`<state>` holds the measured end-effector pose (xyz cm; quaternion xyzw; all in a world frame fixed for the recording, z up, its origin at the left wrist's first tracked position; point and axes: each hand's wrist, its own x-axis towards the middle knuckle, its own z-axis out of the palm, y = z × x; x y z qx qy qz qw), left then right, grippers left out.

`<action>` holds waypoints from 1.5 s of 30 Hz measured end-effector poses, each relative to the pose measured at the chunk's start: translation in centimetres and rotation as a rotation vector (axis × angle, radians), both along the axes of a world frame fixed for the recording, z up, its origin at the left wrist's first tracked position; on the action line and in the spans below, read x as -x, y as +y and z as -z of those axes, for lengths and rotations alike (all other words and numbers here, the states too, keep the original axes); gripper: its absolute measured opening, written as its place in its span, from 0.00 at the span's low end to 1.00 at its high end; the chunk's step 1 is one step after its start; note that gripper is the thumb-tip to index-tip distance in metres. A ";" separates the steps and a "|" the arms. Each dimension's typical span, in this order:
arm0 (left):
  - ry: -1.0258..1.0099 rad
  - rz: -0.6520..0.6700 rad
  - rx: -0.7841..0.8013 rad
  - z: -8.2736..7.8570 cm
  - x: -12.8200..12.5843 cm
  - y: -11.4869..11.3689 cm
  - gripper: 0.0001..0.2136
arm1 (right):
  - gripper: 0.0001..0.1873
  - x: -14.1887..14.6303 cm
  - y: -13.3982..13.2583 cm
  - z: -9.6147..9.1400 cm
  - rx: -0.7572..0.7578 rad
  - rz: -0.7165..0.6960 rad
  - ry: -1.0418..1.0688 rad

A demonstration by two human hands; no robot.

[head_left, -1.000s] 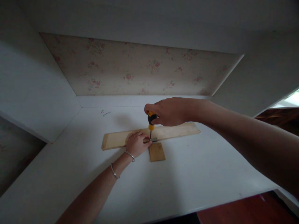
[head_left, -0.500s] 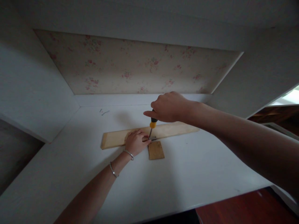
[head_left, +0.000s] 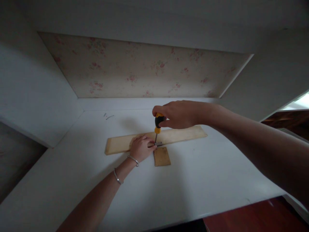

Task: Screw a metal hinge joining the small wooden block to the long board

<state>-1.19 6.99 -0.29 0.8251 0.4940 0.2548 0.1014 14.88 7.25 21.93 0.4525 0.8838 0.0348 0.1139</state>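
A long, pale wooden board [head_left: 182, 133] lies flat on the white surface, with a small square wooden piece [head_left: 162, 157] just in front of its edge. A small metal hinge [head_left: 158, 143] sits at the board's near edge. My left hand [head_left: 142, 147] rests over the board, thumb and forefinger closed at the hinge's left end. In my right hand [head_left: 180, 114] is a yellow-and-black screwdriver [head_left: 157, 130], held nearly upright. Its tip meets the hinge beside my left fingertips; any screw under it is too small to make out.
A few small metal pieces, apparently screws [head_left: 109, 117], lie at the back left of the white surface [head_left: 193, 180]. White side panels and a rear panel with floral wallpaper [head_left: 145, 71] enclose the space. Something red [head_left: 246, 212] shows below the front edge.
My right hand has shifted its grip on the screwdriver handle, lowering and turning so that more of the handle shows. My left hand stays in place on the board.
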 end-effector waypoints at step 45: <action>-0.014 -0.009 0.010 0.0 0.0 0.1 0.08 | 0.33 0.8 0.5 0.0 -0.040 0.023 -0.012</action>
